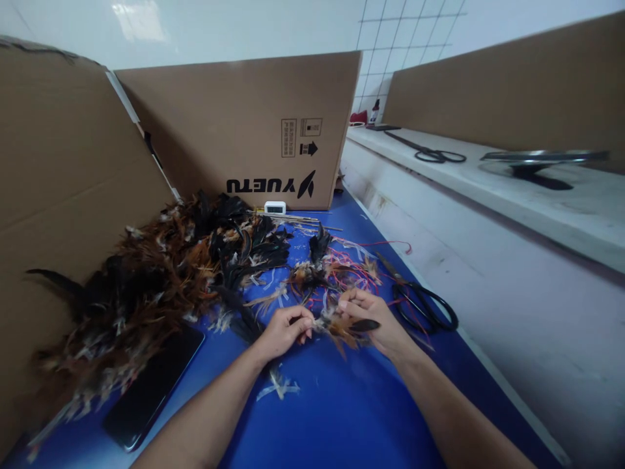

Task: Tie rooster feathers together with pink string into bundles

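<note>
Brown-and-buff feather bunch, lies left of the black-handled scissors, its long axis running roughly toward them. Left hand, farther from the scissors, pinches the bunch's pale end; right hand, nearer them, curls at its other end, grip cannot be told. Feather heap: farther left of the scissors.

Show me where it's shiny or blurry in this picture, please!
In the head view, glare glows on the pale wall, upper left; a softer shine lies on the blue table beside the phone; also in the head view, the feathers at lower left look blurry.
</note>
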`<control>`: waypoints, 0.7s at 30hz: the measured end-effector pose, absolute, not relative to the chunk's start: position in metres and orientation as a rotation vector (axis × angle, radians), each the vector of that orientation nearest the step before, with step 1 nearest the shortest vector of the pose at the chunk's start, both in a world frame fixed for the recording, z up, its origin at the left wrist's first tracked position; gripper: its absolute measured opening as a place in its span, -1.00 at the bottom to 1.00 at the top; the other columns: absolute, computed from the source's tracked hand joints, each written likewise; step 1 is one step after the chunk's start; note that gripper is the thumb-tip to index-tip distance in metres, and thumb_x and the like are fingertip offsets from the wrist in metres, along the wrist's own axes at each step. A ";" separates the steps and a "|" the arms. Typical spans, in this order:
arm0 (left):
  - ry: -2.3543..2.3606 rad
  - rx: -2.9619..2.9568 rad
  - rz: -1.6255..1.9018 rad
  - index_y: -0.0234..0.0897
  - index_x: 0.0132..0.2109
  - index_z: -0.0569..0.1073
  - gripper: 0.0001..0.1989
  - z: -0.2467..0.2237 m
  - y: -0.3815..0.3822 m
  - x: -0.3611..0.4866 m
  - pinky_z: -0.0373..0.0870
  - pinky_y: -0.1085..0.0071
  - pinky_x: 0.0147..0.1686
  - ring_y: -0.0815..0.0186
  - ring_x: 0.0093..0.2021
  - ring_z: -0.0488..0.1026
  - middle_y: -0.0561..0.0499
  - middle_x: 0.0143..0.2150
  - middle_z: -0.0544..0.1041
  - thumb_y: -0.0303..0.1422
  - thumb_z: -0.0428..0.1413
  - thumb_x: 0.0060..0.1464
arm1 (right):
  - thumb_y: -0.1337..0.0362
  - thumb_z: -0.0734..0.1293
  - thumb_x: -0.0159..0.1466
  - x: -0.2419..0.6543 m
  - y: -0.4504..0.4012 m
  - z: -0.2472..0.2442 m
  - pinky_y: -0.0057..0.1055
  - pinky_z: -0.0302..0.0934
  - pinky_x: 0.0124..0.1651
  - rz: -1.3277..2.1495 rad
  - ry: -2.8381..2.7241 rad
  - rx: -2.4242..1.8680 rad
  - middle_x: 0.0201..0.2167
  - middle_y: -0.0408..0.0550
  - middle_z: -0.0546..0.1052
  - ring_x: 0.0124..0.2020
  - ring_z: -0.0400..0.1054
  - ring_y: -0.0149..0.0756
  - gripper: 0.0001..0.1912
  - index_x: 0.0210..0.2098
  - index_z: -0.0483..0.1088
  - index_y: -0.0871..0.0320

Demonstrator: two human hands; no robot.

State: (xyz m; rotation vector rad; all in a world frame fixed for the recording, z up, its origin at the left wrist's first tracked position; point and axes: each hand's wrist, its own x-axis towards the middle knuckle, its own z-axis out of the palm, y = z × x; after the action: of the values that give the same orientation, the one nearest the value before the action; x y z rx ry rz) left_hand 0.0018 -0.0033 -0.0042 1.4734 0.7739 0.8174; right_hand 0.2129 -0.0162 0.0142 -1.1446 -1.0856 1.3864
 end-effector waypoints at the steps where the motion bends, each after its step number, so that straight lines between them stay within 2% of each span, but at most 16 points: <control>1: 0.778 1.477 0.809 -0.37 -0.39 0.38 -0.69 -0.004 -0.004 0.002 0.20 0.55 -0.57 0.50 -0.62 0.26 0.07 -0.55 0.38 -0.16 0.08 0.06 | 0.18 0.45 0.02 0.212 -0.016 0.014 -0.48 0.14 -0.44 1.398 -1.083 -1.137 -0.51 -0.13 0.47 -0.54 0.28 -0.45 -0.77 -0.45 0.39 0.18; 8: 0.785 1.512 0.775 -0.37 -0.38 0.38 -0.71 -0.003 -0.006 0.003 0.21 0.55 -0.56 0.49 -0.61 0.27 0.06 -0.56 0.38 -0.18 0.06 0.08 | 0.19 0.44 0.02 0.209 -0.017 0.011 -0.48 0.14 -0.41 1.306 -1.183 -1.127 -0.52 -0.16 0.41 -0.49 0.26 -0.44 -0.81 -0.50 0.41 0.17; 12: 0.773 1.520 0.770 -0.36 -0.39 0.37 -0.72 -0.006 -0.005 0.002 0.22 0.55 -0.56 0.49 -0.60 0.28 0.06 -0.55 0.39 -0.19 0.05 0.09 | 0.15 0.43 0.03 0.208 -0.018 0.015 -0.45 0.15 -0.38 1.240 -1.221 -1.139 -0.48 -0.13 0.41 -0.46 0.27 -0.42 -0.76 -0.58 0.39 0.18; 18: 0.776 1.532 0.755 -0.36 -0.39 0.37 -0.72 -0.005 -0.006 0.002 0.23 0.56 -0.54 0.49 -0.59 0.28 0.06 -0.54 0.40 -0.19 0.05 0.09 | 0.15 0.45 -0.03 0.206 -0.020 0.018 -0.45 0.15 -0.43 1.228 -1.173 -1.192 -0.55 -0.16 0.41 -0.54 0.24 -0.44 -0.77 -0.50 0.43 0.18; 21: 0.778 1.527 0.747 -0.36 -0.38 0.38 -0.72 -0.004 -0.006 0.003 0.23 0.56 -0.55 0.49 -0.60 0.28 0.06 -0.55 0.39 -0.19 0.06 0.08 | 0.16 0.46 -0.03 0.204 -0.021 0.016 -0.41 0.21 -0.37 1.196 -1.232 -1.203 -0.52 -0.12 0.45 -0.48 0.30 -0.38 -0.78 -0.47 0.44 0.16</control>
State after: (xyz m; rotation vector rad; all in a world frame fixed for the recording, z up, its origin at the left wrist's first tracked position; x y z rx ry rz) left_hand 0.0026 -0.0063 -0.0041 1.5275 0.7781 0.7471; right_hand 0.2039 -0.0206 0.0158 -1.2027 -1.2320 1.1964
